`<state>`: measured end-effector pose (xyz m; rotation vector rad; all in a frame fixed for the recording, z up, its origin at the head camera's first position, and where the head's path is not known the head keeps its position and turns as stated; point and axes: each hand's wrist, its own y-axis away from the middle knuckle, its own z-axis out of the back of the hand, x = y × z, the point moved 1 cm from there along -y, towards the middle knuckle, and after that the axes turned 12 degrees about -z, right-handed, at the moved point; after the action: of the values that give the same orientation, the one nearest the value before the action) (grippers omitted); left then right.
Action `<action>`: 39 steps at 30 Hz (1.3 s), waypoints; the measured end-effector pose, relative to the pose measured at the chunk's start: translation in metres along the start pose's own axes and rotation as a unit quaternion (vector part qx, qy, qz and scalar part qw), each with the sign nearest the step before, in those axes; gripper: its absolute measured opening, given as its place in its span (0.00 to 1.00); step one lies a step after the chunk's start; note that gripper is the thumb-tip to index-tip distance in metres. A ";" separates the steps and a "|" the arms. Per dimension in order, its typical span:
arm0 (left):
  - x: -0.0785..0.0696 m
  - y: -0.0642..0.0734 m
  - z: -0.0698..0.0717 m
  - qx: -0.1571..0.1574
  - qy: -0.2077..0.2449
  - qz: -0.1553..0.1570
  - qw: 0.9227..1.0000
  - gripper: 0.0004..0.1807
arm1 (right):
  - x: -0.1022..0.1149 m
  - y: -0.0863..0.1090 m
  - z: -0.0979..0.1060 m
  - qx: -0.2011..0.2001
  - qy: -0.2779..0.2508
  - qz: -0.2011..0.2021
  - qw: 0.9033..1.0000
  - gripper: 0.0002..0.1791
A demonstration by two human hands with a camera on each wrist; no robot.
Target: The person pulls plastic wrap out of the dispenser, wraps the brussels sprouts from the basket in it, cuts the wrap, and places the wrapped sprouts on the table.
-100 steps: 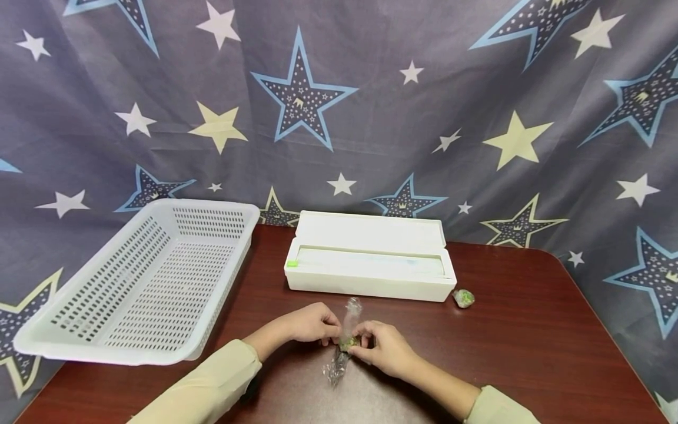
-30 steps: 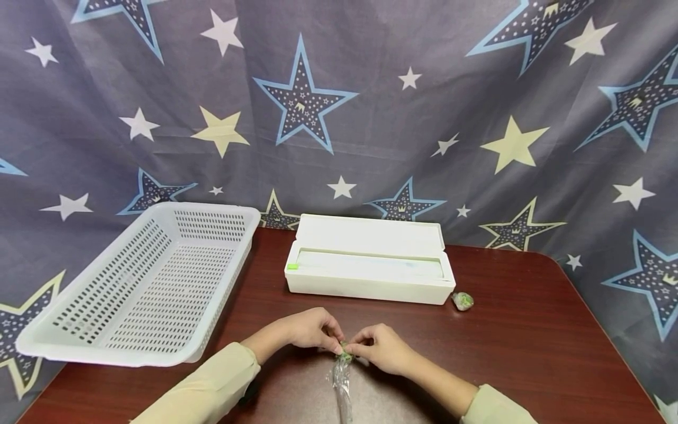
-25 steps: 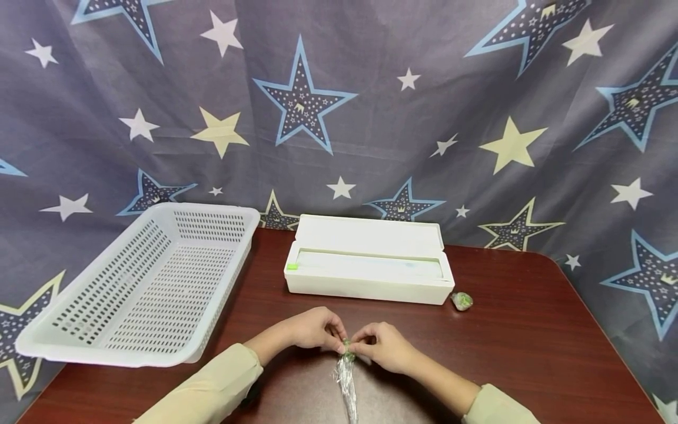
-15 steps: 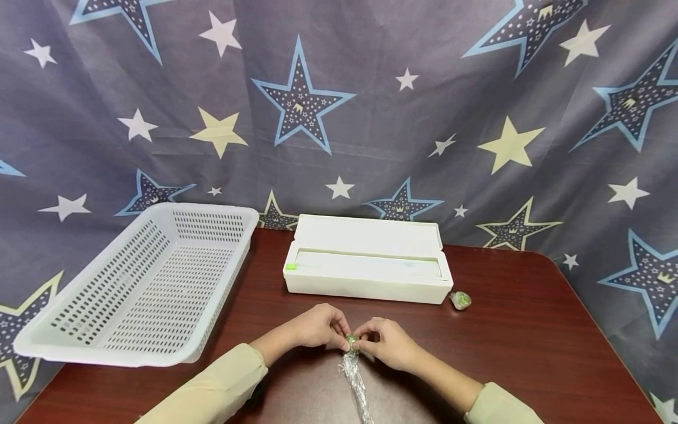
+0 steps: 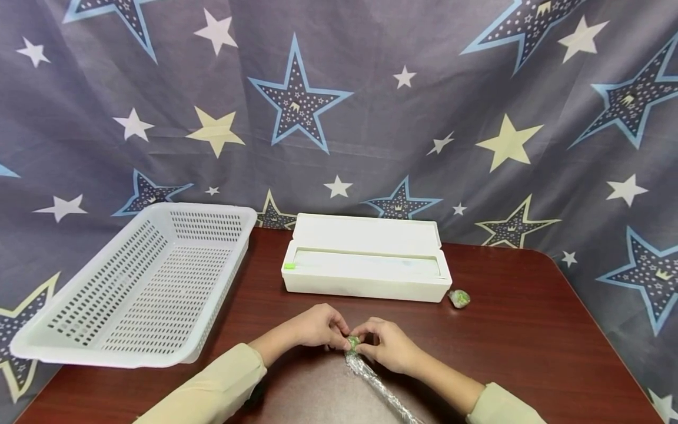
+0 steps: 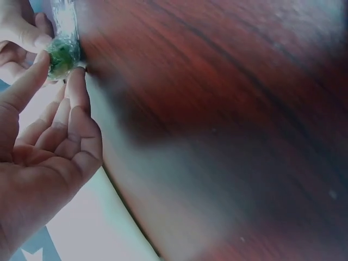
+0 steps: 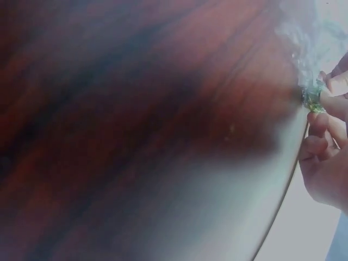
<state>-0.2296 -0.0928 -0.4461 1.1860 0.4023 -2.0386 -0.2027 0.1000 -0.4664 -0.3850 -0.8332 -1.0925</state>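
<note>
A small green lump wrapped in clear plastic film (image 5: pixel 352 343) is between both hands over the middle of the table. From its near side a twisted tail of film (image 5: pixel 378 386) runs toward the lower right, past the frame's bottom edge. My left hand (image 5: pixel 320 328) pinches the lump between thumb and fingertips from the left. From the right, my right hand (image 5: pixel 389 347) pinches it too. The left wrist view shows the green lump (image 6: pixel 62 57) at the fingertips of both hands. At the right wrist view's edge, the lump (image 7: pixel 314 99) is partly covered by fingers.
Behind the hands stands a long white box (image 5: pixel 365 287) with its lid raised and a pale roll inside. Another film-wrapped green lump (image 5: pixel 459 298) lies by the box's right corner. A white perforated basket (image 5: pixel 106 359) stands at the left. A star-patterned curtain (image 5: pixel 450 76) hangs behind.
Film stuck out on both the far and near sides of the lump earlier. Now one near-side tail shows, twisted into a tighter rope and swung to the right. Both hands keep their place.
</note>
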 end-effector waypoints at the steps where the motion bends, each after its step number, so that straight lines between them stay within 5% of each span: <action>1: 0.000 0.000 0.000 0.002 -0.003 -0.001 1.000 0.09 | 0.000 0.001 0.000 -0.001 0.000 0.001 1.000 0.11; 8: -0.006 0.001 0.001 0.021 -0.001 -0.006 1.000 0.07 | -0.003 0.003 -0.002 -0.015 0.004 0.014 1.000 0.11; 18: -0.008 0.001 -0.006 0.000 -0.022 0.023 1.000 0.07 | -0.005 0.007 -0.004 -0.023 0.000 0.017 1.000 0.12; 25: -0.013 0.000 -0.010 0.002 -0.019 0.027 0.999 0.06 | -0.006 0.010 0.005 -0.025 0.028 0.058 0.998 0.12; 32: -0.015 0.002 -0.012 0.021 -0.009 0.019 1.000 0.08 | -0.007 0.011 0.009 -0.011 0.014 0.021 1.000 0.11; 39: -0.018 0.006 -0.015 0.047 -0.053 -0.003 0.997 0.04 | -0.005 0.009 0.006 0.010 0.019 0.007 1.000 0.16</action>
<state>-0.2103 -0.0802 -0.4387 1.1280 0.2608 -2.1343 -0.1978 0.1109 -0.4654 -0.3532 -0.8063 -1.0741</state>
